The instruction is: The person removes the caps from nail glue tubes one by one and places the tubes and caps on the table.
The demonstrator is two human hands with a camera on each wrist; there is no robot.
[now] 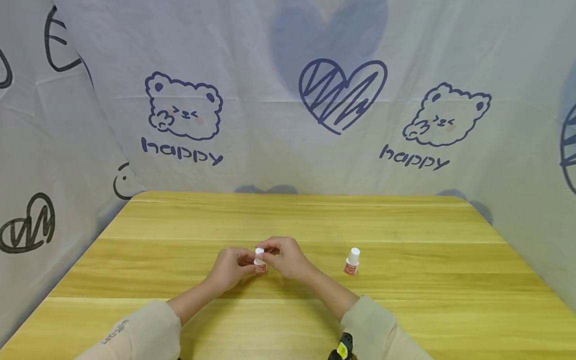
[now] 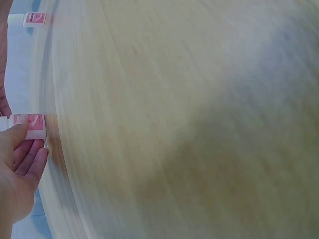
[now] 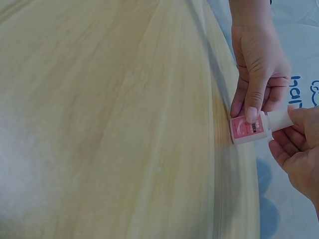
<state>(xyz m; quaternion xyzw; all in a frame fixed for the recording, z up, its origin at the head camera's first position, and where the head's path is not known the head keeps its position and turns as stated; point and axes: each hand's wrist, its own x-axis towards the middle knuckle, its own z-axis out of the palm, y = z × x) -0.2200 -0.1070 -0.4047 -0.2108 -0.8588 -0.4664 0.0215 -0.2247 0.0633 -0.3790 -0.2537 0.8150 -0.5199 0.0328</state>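
Note:
A small white bottle (image 1: 261,268) with a pink label and a tall white cap stands upright on the table, between the two hands. My left hand (image 1: 228,268) grips its body low down, the thumb lying across the label in the right wrist view. Higher up, my right hand (image 1: 288,257) pinches the white cap (image 3: 280,119) between thumb and fingers. The cap sits on the bottle's neck. In the left wrist view the held bottle's pink label (image 2: 36,121) shows past the left thumb, while most of the right hand is out of frame.
A second, matching bottle (image 1: 352,261), capped and upright, stands on the wooden table (image 1: 405,320) to the right of the hands. White cloth (image 1: 261,150) with drawn bears and hearts hangs behind the table and along its sides. A yellow-and-black object (image 1: 344,346) is by the right sleeve.

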